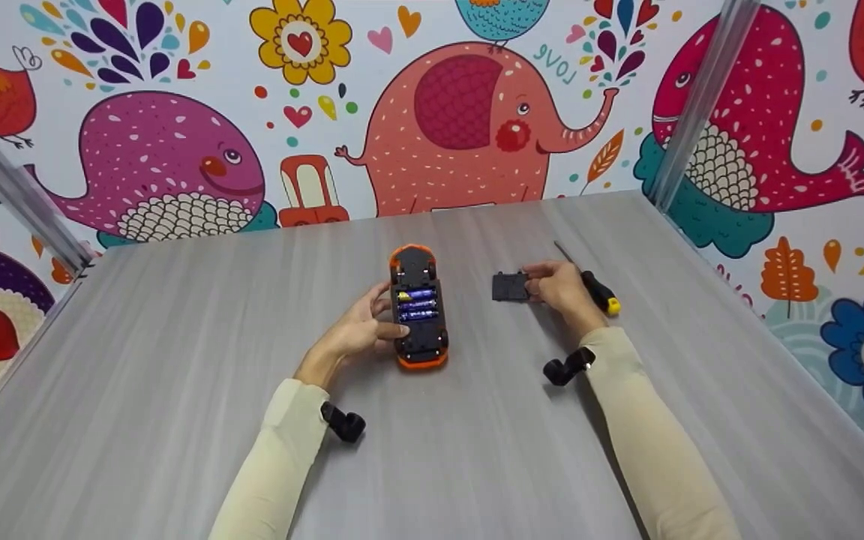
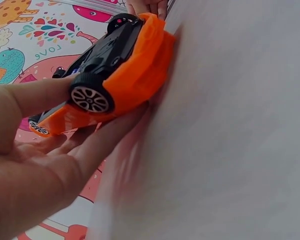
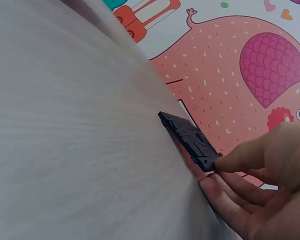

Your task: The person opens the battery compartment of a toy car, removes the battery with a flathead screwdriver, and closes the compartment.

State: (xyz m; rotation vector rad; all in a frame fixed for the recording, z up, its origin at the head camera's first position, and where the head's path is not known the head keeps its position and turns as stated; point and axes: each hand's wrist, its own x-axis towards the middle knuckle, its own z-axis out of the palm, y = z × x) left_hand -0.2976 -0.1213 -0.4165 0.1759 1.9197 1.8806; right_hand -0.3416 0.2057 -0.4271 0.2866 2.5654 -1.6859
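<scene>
An orange toy car (image 1: 423,337) lies upside down, its black underside facing up. Several purple batteries (image 1: 418,304) sit side by side in its uncovered battery compartment. My left hand (image 1: 357,326) grips the car from its left side, the thumb on the underside and the fingers beneath the body, as the left wrist view shows with the car's orange body (image 2: 145,65). To the right, my right hand (image 1: 561,289) pinches a black battery cover (image 1: 509,286) by its right edge. In the right wrist view the cover (image 3: 190,140) is tilted just above the table.
A screwdriver (image 1: 601,294) with a black and yellow handle lies just right of my right hand, its shaft pointing away. The grey table (image 1: 177,360) reaches back to a wall (image 1: 372,97) printed with cartoon animals. Metal posts (image 1: 702,112) stand at the back corners.
</scene>
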